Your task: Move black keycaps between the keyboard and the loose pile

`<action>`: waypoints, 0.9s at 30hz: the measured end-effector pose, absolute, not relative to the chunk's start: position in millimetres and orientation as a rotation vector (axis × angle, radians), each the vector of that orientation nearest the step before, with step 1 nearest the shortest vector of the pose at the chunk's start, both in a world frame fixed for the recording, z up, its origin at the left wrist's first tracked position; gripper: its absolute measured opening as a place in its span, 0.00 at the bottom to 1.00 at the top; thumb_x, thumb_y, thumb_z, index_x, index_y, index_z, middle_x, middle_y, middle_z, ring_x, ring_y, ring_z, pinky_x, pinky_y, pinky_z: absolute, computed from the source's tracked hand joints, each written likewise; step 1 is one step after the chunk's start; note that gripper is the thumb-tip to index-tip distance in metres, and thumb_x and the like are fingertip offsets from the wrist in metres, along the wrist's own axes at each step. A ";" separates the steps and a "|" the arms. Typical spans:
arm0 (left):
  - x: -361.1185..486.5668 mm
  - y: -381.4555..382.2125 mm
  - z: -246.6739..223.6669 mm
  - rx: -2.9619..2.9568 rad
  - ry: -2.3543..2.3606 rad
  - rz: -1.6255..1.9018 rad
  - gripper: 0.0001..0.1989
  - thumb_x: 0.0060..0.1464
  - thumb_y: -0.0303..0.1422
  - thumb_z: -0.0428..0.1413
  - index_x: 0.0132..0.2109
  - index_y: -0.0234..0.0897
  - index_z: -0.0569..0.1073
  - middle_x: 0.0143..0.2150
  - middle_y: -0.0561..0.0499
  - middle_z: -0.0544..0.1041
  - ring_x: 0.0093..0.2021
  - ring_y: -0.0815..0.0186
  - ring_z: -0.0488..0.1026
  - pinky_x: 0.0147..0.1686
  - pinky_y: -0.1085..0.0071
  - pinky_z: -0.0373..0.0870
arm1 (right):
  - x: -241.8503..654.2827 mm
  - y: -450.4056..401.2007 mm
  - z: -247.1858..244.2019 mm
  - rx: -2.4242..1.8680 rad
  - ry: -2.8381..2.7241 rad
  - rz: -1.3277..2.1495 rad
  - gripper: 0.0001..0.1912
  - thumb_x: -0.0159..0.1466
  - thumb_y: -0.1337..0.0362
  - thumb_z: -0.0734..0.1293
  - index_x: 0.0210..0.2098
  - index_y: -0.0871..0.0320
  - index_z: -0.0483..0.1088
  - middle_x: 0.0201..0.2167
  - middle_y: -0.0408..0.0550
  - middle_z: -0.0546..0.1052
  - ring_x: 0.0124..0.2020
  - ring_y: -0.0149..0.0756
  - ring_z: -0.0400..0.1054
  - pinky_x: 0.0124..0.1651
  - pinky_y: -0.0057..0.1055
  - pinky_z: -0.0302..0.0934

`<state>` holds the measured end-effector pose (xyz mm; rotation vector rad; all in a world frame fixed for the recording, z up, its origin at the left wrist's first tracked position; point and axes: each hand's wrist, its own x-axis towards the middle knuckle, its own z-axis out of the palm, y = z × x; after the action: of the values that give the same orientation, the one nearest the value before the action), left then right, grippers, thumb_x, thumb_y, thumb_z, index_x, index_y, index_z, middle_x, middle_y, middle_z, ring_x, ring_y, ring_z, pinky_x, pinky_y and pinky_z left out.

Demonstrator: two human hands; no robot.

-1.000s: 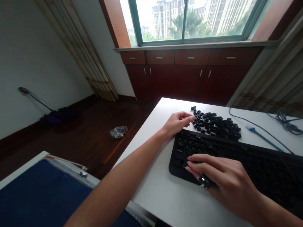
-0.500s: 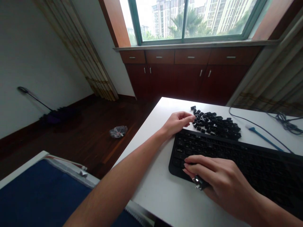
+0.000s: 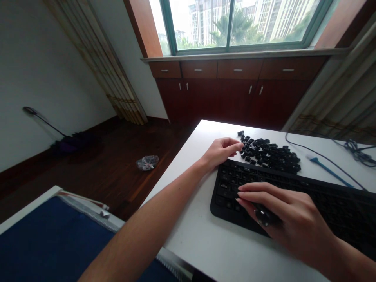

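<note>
While right-hand fingers (image 3: 264, 191) pinch a black piece (image 3: 264, 216), keyboard (image 3: 232, 182) lettering is unreadable.

Black keycaps (image 3: 268, 154) on white desk (image 3: 188, 219).

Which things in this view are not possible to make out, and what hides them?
Head view:
- Small black thing in the right hand: mostly covered by the fingers.
- Keyboard: right end cut off by the picture edge.
- Pile of black pieces: too small and dark for details.
- Plastic bag on the floor: contents too small to tell.
</note>
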<state>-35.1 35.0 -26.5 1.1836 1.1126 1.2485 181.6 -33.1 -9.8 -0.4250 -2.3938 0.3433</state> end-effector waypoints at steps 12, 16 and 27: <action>-34.6 36.5 -27.7 1.207 1.133 1.242 0.17 0.49 0.43 0.67 0.38 0.33 0.78 0.34 0.49 0.76 0.32 0.71 0.68 0.36 0.71 0.66 | 171.8 -42.7 -18.4 -0.355 -2.505 0.328 0.10 0.68 0.71 0.64 0.45 0.57 0.75 0.45 0.47 0.81 0.37 0.36 0.78 0.37 0.30 0.71; -34.8 36.5 -28.1 1.215 1.137 1.239 0.18 0.48 0.44 0.67 0.38 0.34 0.78 0.35 0.49 0.77 0.32 0.70 0.69 0.37 0.71 0.66 | 171.5 -43.7 -15.5 -0.402 -2.552 0.355 0.12 0.68 0.72 0.62 0.44 0.55 0.76 0.46 0.46 0.81 0.39 0.36 0.78 0.36 0.30 0.70; -35.6 36.6 -30.6 1.226 1.113 1.246 0.17 0.50 0.44 0.66 0.39 0.34 0.78 0.35 0.50 0.76 0.33 0.71 0.69 0.37 0.72 0.66 | 170.8 -44.0 -15.9 -0.439 -2.566 0.413 0.10 0.68 0.71 0.62 0.43 0.56 0.74 0.45 0.46 0.79 0.36 0.34 0.77 0.35 0.30 0.67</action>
<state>-35.6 36.6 -30.6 1.2264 1.1131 1.2456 170.8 -44.0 -15.9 -0.4391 -2.5662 0.4132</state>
